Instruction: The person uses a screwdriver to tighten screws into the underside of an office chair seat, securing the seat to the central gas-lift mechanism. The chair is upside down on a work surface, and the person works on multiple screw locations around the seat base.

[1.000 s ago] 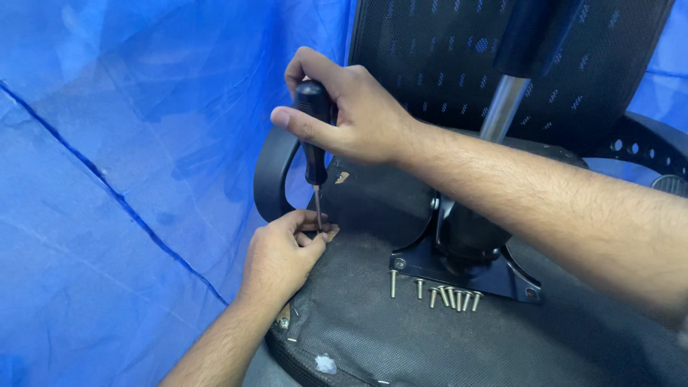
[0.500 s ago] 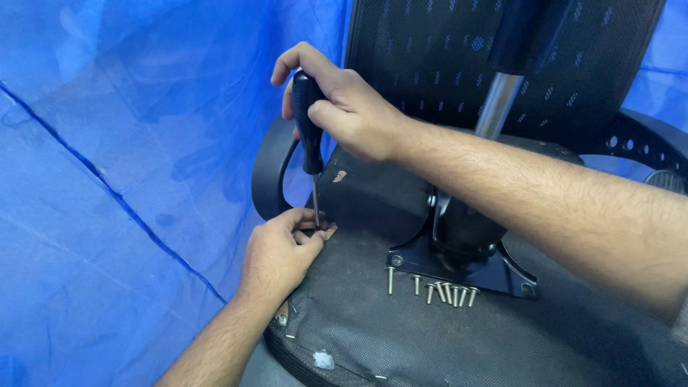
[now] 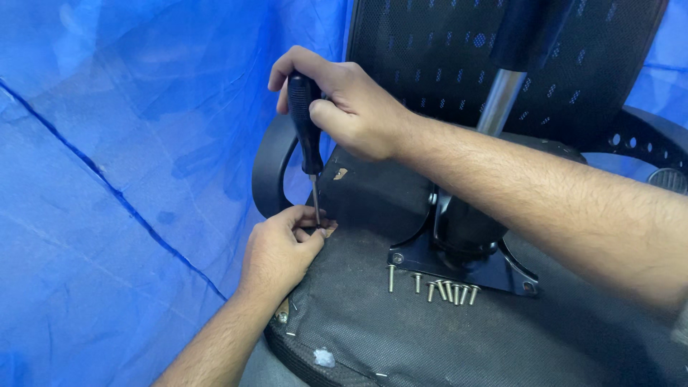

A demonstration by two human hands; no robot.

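An office chair lies overturned, the dark fabric underside of its seat facing up. My right hand grips the black handle of a screwdriver, which stands nearly upright with its thin shaft pointing down at the seat's left edge. My left hand pinches at the spot where the tip lands, fingers closed around something small that stays hidden. A black curved armrest sits just behind the tool.
Several loose silver screws lie in a row beside the black metal base plate of the chair mechanism. A chrome gas cylinder rises toward the mesh backrest. Blue tarpaulin covers the ground at the left.
My right hand and the screwdriver have shifted slightly on the handle, as in turning; the left hand stays pinched at the tip. The view has drifted a little.
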